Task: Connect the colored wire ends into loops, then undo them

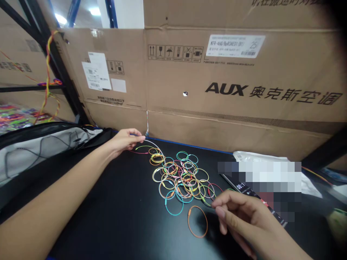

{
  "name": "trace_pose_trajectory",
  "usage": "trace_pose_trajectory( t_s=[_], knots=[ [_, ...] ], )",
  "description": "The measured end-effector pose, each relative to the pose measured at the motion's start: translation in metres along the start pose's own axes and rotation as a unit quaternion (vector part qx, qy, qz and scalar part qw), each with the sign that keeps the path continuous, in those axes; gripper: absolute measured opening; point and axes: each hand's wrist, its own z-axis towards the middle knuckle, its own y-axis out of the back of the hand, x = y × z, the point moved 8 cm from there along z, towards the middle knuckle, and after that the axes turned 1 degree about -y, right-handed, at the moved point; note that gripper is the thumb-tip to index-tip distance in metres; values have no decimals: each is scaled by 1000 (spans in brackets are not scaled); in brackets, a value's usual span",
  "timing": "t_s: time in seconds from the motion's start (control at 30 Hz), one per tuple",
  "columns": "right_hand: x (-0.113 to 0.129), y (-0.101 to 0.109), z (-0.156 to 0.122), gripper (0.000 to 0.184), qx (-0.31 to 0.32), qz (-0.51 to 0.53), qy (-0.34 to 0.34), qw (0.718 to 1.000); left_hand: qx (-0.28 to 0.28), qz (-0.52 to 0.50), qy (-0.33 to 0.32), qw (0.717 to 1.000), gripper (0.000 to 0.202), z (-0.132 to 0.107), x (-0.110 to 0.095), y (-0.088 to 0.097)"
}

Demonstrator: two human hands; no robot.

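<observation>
A tangled heap of thin coloured wire loops (176,178) lies on the black table (114,216), with yellow, teal, pink and orange among them. My left hand (126,140) is at the table's far edge, pinching a thin white wire (153,144) that arcs toward the heap. My right hand (238,216) is at the heap's near right side, with its fingertips pinched on a thin greenish wire (208,202). Apart from the heap lie an orange loop (197,221) and a teal loop (174,204).
Large cardboard boxes (217,79) stand behind the table. A phone (244,191) showing a timer lies to the right, beside a white plastic bag (260,157), partly blurred out. A black and grey bag (40,151) lies on the left, past a colourful wire bundle (13,117).
</observation>
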Motion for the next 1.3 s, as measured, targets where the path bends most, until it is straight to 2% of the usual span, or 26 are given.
trace_pose_trajectory(
  t_s=[0.07, 0.13, 0.23, 0.27, 0.33, 0.4, 0.47, 0.5, 0.57, 0.67, 0.73, 0.83, 0.97, 1.07, 1.2, 1.3],
  knots=[
    [3, 2, -1, 46, -21, -37, 22, 999, -29, 84, 5, 996, 38, 3, 9, 17],
    [14, 3, -4, 33, -43, -125, 82, 988, -62, 168, -6, 984, 34, 2, 10, 25],
    [36, -7, -13, 16, -32, -280, 183, 942, -81, 265, -55, 959, 24, -6, -6, 14],
    [40, -13, -15, 12, -12, -316, 203, 927, -73, 286, -78, 952, 21, -11, -15, 3],
    [42, -23, -17, 19, 33, -368, 220, 903, -33, 314, -127, 940, 16, -25, -35, -27],
    [37, -30, -16, 23, 70, -411, 216, 883, 24, 326, -181, 927, 19, -47, -56, -63],
    [30, -33, -12, 22, 80, -439, 217, 868, 86, 327, -237, 911, 22, -74, -76, -99],
    [27, -33, -11, 22, 77, -447, 223, 863, 126, 325, -275, 896, 25, -90, -84, -117],
    [24, -32, -9, 24, 69, -459, 239, 853, 219, 349, -396, 821, 29, -130, -100, -152],
    [19, -34, -9, 25, 76, -484, 244, 837, 266, 346, -464, 771, 22, -164, -109, -173],
    [18, -34, -9, 24, 79, -503, 241, 826, 305, 315, -480, 760, 16, -174, -109, -179],
    [21, -33, -9, 23, 74, -503, 236, 828, 331, 265, -478, 769, 5, -172, -105, -179],
    [29, -33, -11, 23, 91, -455, 216, 859, 341, 224, -466, 785, 11, -164, -97, -184],
    [33, -35, -13, 18, 109, -456, 200, 860, 335, 214, -484, 780, 11, -171, -98, -190],
    [32, -37, -11, 13, 92, -467, 207, 855, 314, 253, -498, 768, 11, -180, -99, -194],
    [33, -36, -11, 12, 89, -412, 235, 876, 322, 252, -487, 772, 11, -181, -100, -192]
  ],
)
